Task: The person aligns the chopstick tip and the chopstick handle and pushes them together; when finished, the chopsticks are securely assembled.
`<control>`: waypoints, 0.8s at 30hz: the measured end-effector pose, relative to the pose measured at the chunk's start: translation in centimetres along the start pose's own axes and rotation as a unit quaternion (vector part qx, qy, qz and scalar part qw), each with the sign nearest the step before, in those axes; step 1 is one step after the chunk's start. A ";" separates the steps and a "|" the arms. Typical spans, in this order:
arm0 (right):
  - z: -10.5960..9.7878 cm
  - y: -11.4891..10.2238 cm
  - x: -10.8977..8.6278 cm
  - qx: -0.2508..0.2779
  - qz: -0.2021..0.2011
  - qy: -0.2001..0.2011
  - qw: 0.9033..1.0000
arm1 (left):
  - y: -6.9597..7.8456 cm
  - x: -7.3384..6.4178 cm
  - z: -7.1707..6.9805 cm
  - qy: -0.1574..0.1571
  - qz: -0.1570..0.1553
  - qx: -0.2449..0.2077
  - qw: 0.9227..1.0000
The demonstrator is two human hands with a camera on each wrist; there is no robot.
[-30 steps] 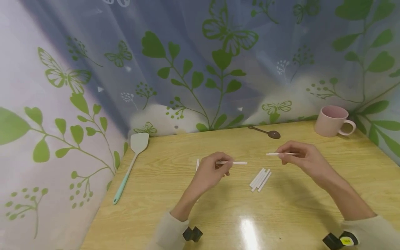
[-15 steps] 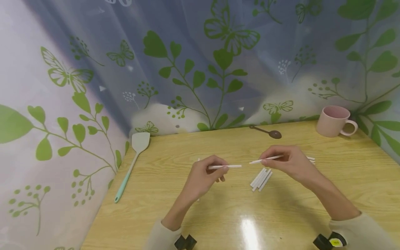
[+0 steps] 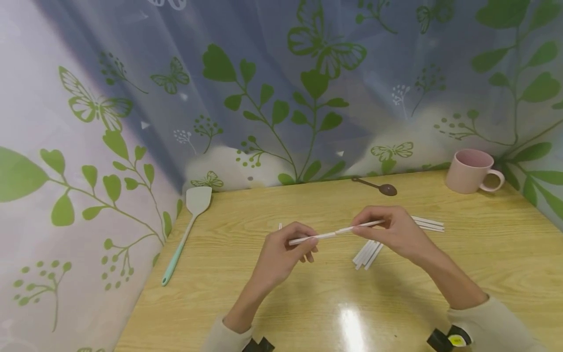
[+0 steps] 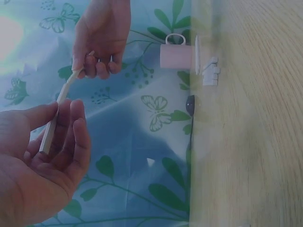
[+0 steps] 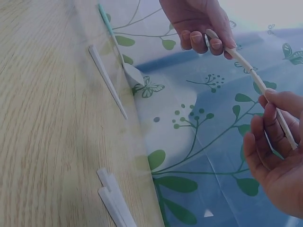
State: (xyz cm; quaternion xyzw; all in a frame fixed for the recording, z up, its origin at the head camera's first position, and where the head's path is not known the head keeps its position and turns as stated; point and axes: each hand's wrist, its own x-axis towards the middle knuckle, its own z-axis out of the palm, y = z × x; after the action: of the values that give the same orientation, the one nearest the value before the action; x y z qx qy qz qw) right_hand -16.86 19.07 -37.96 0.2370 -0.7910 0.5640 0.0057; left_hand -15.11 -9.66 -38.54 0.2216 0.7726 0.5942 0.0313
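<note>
My left hand (image 3: 279, 252) pinches a slim white stick (image 3: 326, 235) between thumb and fingers. A second white stick (image 3: 345, 230) is pinched by my right hand (image 3: 393, 229). Both are held above the table, and their inner ends meet between the hands, with a small step at the meeting point in the right wrist view. Whether the ends are joined or only touching, I cannot tell. The left wrist view shows the left stick (image 4: 49, 135) lying across the fingers under the thumb. Below the right hand, a pile of white sticks (image 3: 366, 255) rests on the table, partly covered.
More white sticks (image 3: 428, 224) lie right of my right hand, and one end of a stick (image 3: 280, 226) shows behind the left hand. A spatula (image 3: 187, 234) lies at left. Toward the back are a brown spoon (image 3: 386, 189) and a pink mug (image 3: 468, 171), before a patterned curtain (image 3: 264, 88).
My right hand has moved left and the left hand slightly left and down, bringing the stick ends together. The sticks lying at right have come into sight from behind the right hand.
</note>
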 end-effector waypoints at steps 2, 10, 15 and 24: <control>0.2 -0.1 0.1 0.002 -0.001 -0.001 1.000 | 0.1 -0.1 -0.1 0.004 0.003 -0.003 1.000; 0.8 -0.7 0.3 0.003 0.001 -0.001 1.000 | 0.0 -0.4 -0.4 0.008 0.022 -0.013 1.000; 1.0 -0.9 0.3 0.005 0.001 0.001 1.000 | 0.2 -0.6 -0.4 0.011 0.019 -0.026 0.999; 1.6 -1.2 0.4 0.008 -0.025 0.000 1.000 | 0.4 -0.8 -0.5 0.022 0.028 -0.033 0.999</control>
State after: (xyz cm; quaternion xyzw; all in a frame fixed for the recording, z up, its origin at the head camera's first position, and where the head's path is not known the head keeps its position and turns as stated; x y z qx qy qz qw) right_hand -16.36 17.22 -37.39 0.2566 -0.7803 0.5700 0.0182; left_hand -14.43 -10.35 -38.21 0.2285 0.7468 0.6246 0.0047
